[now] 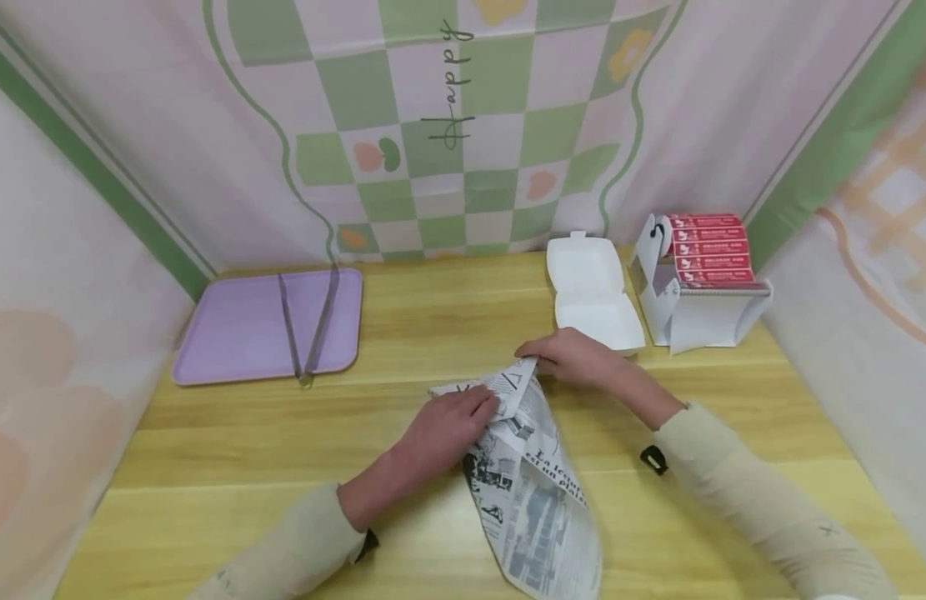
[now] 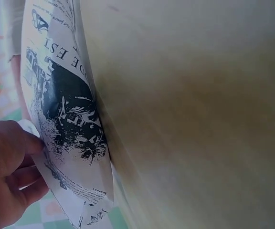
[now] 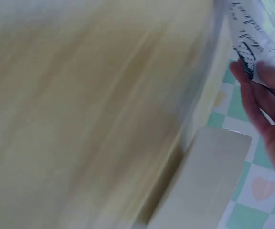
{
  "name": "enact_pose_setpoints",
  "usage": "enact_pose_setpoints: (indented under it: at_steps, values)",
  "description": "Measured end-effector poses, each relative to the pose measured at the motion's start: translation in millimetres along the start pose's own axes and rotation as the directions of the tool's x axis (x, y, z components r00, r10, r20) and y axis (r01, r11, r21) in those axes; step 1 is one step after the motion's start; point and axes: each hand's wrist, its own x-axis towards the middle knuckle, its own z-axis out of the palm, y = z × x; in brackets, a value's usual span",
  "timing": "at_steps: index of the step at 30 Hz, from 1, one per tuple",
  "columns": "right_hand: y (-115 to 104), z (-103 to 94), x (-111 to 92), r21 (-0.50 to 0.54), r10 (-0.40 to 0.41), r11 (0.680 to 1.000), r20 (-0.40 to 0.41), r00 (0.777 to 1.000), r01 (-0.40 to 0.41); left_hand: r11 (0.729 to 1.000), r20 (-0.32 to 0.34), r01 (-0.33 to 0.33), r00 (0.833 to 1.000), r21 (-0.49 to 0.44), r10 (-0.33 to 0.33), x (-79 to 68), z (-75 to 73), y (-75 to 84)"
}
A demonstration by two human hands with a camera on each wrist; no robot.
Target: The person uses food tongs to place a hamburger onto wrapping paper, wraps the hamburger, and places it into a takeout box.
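Note:
Between both hands is a sheet of newsprint-patterned wrapping paper, folded into a long tapering packet over the table. Its far end lies under my left hand, whose thumb and curled fingers grip the fold; the left wrist view shows this hand at the edge of the printed paper. At the far right corner, my right hand pinches the paper. In the right wrist view, thumb and fingertips of that hand close on the paper's tip. Whatever may be inside the folds is hidden.
A purple tray with metal tongs across it stands at the back left. Behind my right hand is an open white clamshell box. Beside that stands a white dispenser with a roll of red labels.

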Motion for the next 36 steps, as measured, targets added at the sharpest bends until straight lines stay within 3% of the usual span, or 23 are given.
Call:
enact_pose_setpoints:
  at_steps: [6,10,16,18,21,25,27,31,36]
  values:
    - [-6.2,5.9,-7.1,-0.215,-0.118,0.971,-0.06,0.991,0.103,0.994,-0.044,-0.034,0.998,0.103,0.039,0.0,-1.1,4.2]
    - [-25.3,7.9,-13.0,-0.302,-0.211,0.936,-0.07,0.975,0.181,0.984,-0.06,-0.077,0.994,0.163,0.087,-0.6,-1.5,7.7]
    - [-65.4,21.5,-17.9,-0.457,-0.358,0.834,-0.018,0.934,0.311,0.975,-0.043,-0.103,0.993,0.196,0.113,-4.7,-4.0,7.0]
    - [-72.0,26.6,-18.7,-0.515,-0.392,0.799,-0.055,0.918,0.31,0.984,-0.004,-0.095,0.995,0.15,0.097,-5.5,-6.9,5.1]
    - [-73.3,34.6,-19.3,-0.559,-0.443,0.774,-0.142,0.885,0.298,1.0,0.125,-0.011,0.992,-0.024,0.014,-6.2,-10.9,-1.4]
    - [-70.7,45.0,-20.8,-0.559,-0.494,0.77,-0.219,0.841,0.307,0.968,0.309,0.162,0.946,-0.193,-0.097,-10.0,-11.1,-12.7]
    - [-70.7,48.3,-22.5,-0.545,-0.509,0.776,-0.241,0.827,0.318,0.965,0.341,0.175,0.935,-0.193,-0.101,-10.6,-9.7,-14.7]
    - [-72.1,49.8,-26.4,-0.533,-0.55,0.766,-0.256,0.795,0.358,0.978,0.305,0.149,0.947,-0.148,-0.098,-8.9,-7.1,-10.6]
    - [-70.8,49.4,-28.9,-0.563,-0.608,0.725,-0.255,0.752,0.396,0.999,0.225,0.0,0.974,0.047,-0.011,-11.3,-5.6,-8.1]
